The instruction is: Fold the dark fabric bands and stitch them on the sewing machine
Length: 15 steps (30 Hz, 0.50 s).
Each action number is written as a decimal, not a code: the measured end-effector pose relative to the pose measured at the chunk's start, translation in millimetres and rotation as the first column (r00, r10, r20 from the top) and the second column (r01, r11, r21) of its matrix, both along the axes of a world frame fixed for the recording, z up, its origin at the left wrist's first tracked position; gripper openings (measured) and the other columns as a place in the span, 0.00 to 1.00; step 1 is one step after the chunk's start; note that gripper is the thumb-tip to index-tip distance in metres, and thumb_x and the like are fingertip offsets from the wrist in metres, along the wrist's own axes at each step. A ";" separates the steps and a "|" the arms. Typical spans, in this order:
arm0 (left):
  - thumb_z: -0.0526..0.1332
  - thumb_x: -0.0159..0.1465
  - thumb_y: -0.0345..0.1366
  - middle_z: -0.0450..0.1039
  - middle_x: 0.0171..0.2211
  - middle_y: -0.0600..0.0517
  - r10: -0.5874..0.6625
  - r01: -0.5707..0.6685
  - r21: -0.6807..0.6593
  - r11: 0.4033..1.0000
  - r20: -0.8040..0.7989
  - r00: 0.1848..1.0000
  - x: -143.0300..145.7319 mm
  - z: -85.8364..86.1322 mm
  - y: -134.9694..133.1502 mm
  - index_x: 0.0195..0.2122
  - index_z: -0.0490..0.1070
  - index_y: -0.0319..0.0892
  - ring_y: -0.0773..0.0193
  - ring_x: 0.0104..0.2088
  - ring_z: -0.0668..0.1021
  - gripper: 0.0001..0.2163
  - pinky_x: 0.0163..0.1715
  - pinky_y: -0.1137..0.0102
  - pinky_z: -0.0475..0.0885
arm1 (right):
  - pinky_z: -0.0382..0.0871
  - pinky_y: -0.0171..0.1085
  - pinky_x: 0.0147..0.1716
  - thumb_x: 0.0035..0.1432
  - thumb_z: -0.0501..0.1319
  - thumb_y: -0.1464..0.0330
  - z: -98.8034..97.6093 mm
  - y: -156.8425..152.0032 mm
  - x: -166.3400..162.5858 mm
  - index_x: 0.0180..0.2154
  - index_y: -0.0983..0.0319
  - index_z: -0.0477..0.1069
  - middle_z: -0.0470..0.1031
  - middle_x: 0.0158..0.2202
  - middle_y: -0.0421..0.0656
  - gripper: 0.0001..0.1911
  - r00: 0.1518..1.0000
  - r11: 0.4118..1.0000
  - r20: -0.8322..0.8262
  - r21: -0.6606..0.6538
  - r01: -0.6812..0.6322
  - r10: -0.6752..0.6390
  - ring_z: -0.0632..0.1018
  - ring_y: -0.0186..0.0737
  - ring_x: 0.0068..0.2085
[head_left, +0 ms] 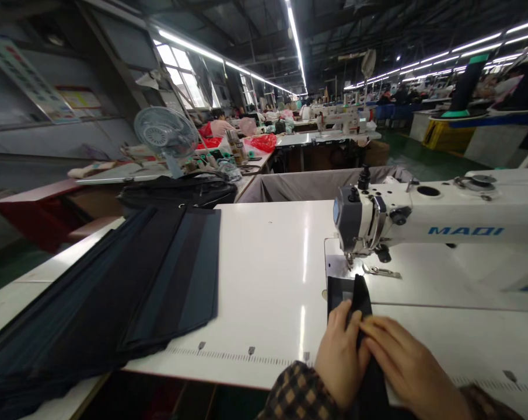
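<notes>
A dark piece of fabric (360,294) lies in front of the sewing machine (404,210), its far end close to the needle and presser foot. Part of it is folded over, and a small greyish patch shows near the top. My left hand (340,350) is on the fabric with thumb and fingers pinched on its folded edge. Close against it, my right hand (404,356) grips the same edge from the right, fingertips pressed together. Below the hands the fabric hangs toward my body, partly hidden by my wrists.
Stacks of dark fabric panels (176,274) cover the left of the white table (264,262), with a black bag-like bundle (180,189) behind. A ruler scale runs along the front edge. Further off stand a fan (165,134), other machines and people at work.
</notes>
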State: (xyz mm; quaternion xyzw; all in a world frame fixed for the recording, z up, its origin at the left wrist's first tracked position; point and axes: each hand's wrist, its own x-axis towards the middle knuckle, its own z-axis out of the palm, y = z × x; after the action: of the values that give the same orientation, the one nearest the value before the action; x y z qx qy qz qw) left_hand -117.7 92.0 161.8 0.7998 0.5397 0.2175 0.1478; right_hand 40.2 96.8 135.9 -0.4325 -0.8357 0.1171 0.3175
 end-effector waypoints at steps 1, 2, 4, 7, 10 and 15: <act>0.54 0.56 0.29 0.58 0.55 0.42 -0.008 0.008 0.003 1.000 0.019 1.000 3.0 -3.6 -0.6 0.52 0.59 0.37 0.55 0.55 0.61 0.20 0.54 0.59 0.62 | 0.62 0.47 0.51 0.61 0.47 0.68 -0.4 4.0 -2.2 0.55 0.60 0.56 0.59 0.55 0.48 0.20 0.998 1.000 0.054 0.015 0.016 -0.016 0.62 0.45 0.54; 0.53 0.57 0.28 0.57 0.55 0.40 -0.014 0.014 0.008 1.000 0.032 0.999 5.1 -6.5 -0.4 0.53 0.57 0.36 0.55 0.56 0.60 0.21 0.54 0.58 0.62 | 0.60 0.48 0.53 0.61 0.46 0.69 -1.3 9.1 -3.2 0.57 0.62 0.52 0.56 0.57 0.49 0.22 0.993 0.999 0.115 0.038 0.025 -0.029 0.59 0.46 0.56; 0.50 0.58 0.28 0.56 0.56 0.39 -0.020 0.020 0.013 1.000 0.041 0.999 7.5 -10.2 1.2 0.54 0.53 0.33 0.56 0.57 0.59 0.21 0.54 0.59 0.62 | 0.58 0.49 0.54 0.60 0.45 0.70 -4.2 19.1 -3.2 0.59 0.66 0.47 0.53 0.59 0.49 0.25 0.975 0.995 0.218 0.093 0.021 -0.041 0.55 0.47 0.58; 0.46 0.60 0.26 0.55 0.57 0.40 -0.051 0.051 0.000 0.999 0.029 0.998 7.9 -10.9 4.0 0.54 0.53 0.34 0.58 0.58 0.58 0.20 0.54 0.60 0.63 | 0.60 0.49 0.53 0.60 0.46 0.69 -7.9 25.9 -2.2 0.60 0.67 0.44 0.50 0.59 0.50 0.27 0.956 0.993 0.287 0.120 0.020 -0.054 0.53 0.48 0.59; 0.45 0.60 0.24 0.53 0.58 0.44 -0.127 0.127 -0.010 0.992 0.039 0.991 2.0 -6.9 6.8 0.54 0.53 0.37 0.60 0.58 0.57 0.20 0.54 0.61 0.63 | 0.60 0.48 0.54 0.60 0.46 0.69 -6.8 25.2 -2.9 0.59 0.69 0.44 0.49 0.60 0.52 0.27 0.935 0.992 0.348 0.123 0.022 -0.064 0.52 0.47 0.59; 0.48 0.62 0.33 0.59 0.52 0.40 0.115 -0.115 -0.012 0.993 0.067 0.991 -17.0 6.8 18.8 0.52 0.54 0.37 0.57 0.54 0.64 0.16 0.52 0.60 0.64 | 0.58 0.47 0.54 0.61 0.45 0.68 2.1 25.7 -4.4 0.59 0.70 0.47 0.48 0.60 0.52 0.26 0.895 0.992 0.438 0.124 0.030 -0.082 0.51 0.46 0.59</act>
State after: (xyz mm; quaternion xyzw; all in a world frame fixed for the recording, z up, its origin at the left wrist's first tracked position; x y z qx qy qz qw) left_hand -134.7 110.7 168.5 0.7590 0.5804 0.2503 0.1565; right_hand 35.8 122.4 138.0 -0.4528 -0.8784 -0.0411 0.1470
